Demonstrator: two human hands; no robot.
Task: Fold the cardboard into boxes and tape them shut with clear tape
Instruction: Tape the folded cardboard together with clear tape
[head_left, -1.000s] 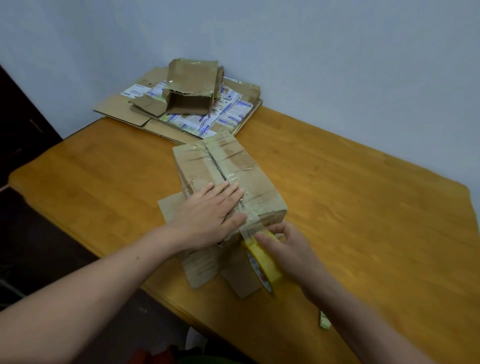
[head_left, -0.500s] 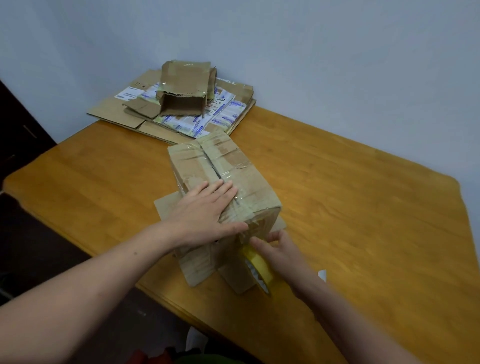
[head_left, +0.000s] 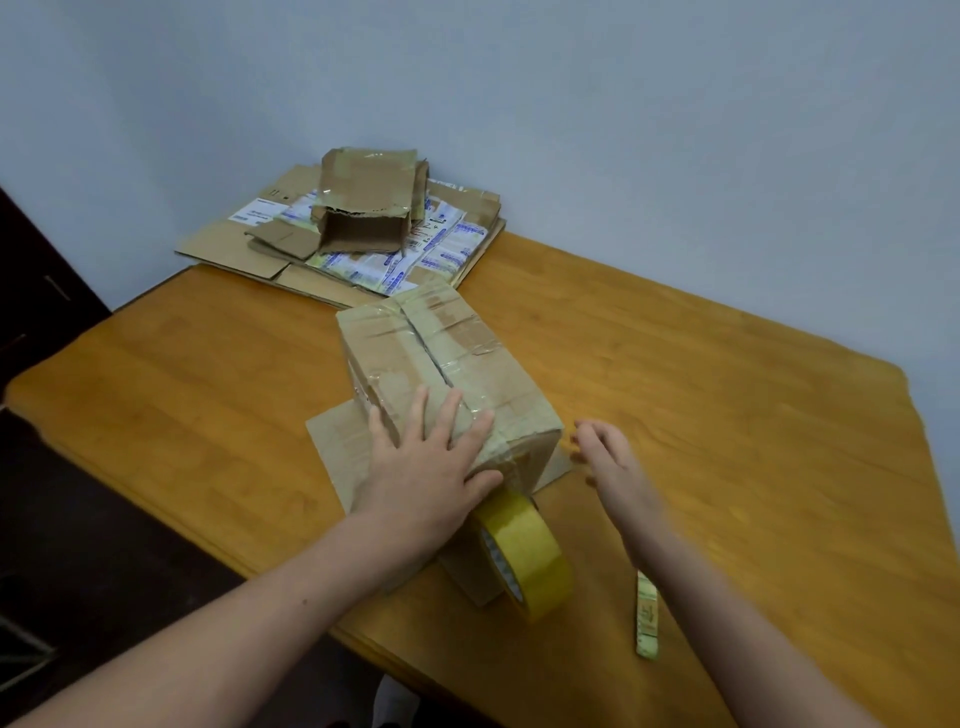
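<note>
Motion blur is smearing the right hand (head_left: 608, 467) at centre right, softening its fingertips. The left hand (head_left: 426, 467) is covering the near end of the box (head_left: 457, 364) top and its seam, and its wrist is hiding the tape roll (head_left: 524, 551)'s upper rim. The bottom edge is cutting off both forearms. Print on the flattened cardboard (head_left: 441, 249), upper centre, and the small strip (head_left: 647, 616), lower right, is appearing too small to read.

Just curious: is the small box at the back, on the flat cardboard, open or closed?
Open: the small box gapes at its near end, hollow inside visible under a torn edge.
</note>
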